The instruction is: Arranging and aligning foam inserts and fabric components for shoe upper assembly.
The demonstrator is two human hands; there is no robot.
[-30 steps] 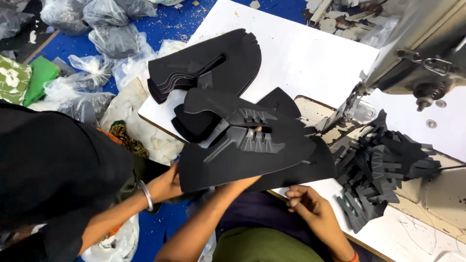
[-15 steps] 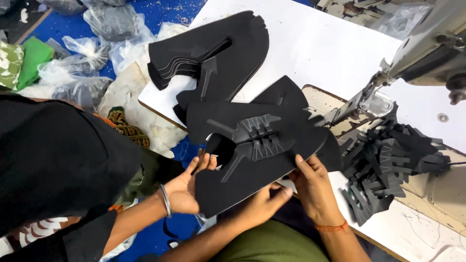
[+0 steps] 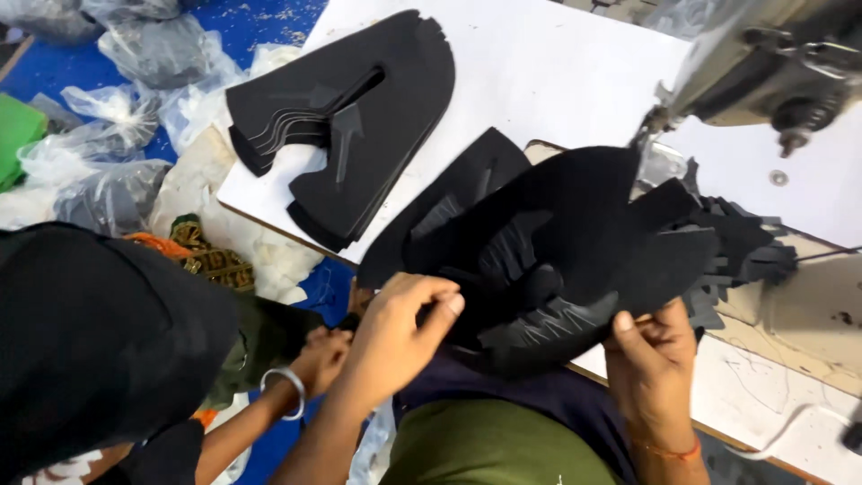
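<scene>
Lifting a stack of black cutouts (image 3: 575,260) off the table (image 3: 557,72), near the sewing machine (image 3: 772,63); left hand (image 3: 395,337) pinching its near edge, right hand (image 3: 651,359) clamped underneath. Next: squaring the stack, grip firm. Versus earlier: stack now raised, tilted; co-worker's hand (image 3: 314,359) withdrawn.

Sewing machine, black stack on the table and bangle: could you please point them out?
Sewing machine (image 3: 772,63), head view, on its body.
Black stack (image 3: 359,117), head view, on its top piece.
Bangle (image 3: 285,388), head view, on its band.
</scene>
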